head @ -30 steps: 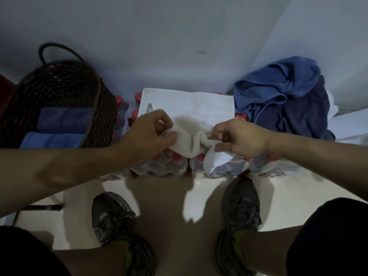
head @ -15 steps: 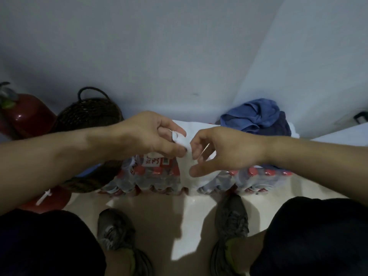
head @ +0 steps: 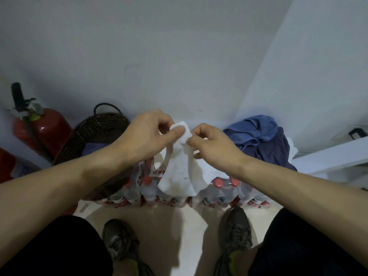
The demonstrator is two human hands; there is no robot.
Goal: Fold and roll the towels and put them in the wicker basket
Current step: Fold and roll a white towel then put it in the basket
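A small white towel (head: pixel 179 172) hangs in the air in front of me, above the packs of bottles. My left hand (head: pixel 147 134) pinches its top corner between thumb and fingers. My right hand (head: pixel 211 142) pinches the same top edge just to the right. The dark wicker basket (head: pixel 99 128) stands at the left behind my left forearm, with a purple towel (head: pixel 93 147) showing inside. A heap of blue and dark blue towels (head: pixel 258 138) lies at the right on the packs.
Shrink-wrapped packs of red-capped bottles (head: pixel 219 188) serve as the work surface against the wall. A red fire extinguisher (head: pixel 39 130) stands at the far left. A white ledge (head: pixel 328 154) juts in from the right. My two shoes (head: pixel 235 232) stand on the pale floor.
Both hands have lifted the white towel off the packs and raised it, their pinches now close together at its top. My head has tilted up, showing more wall.
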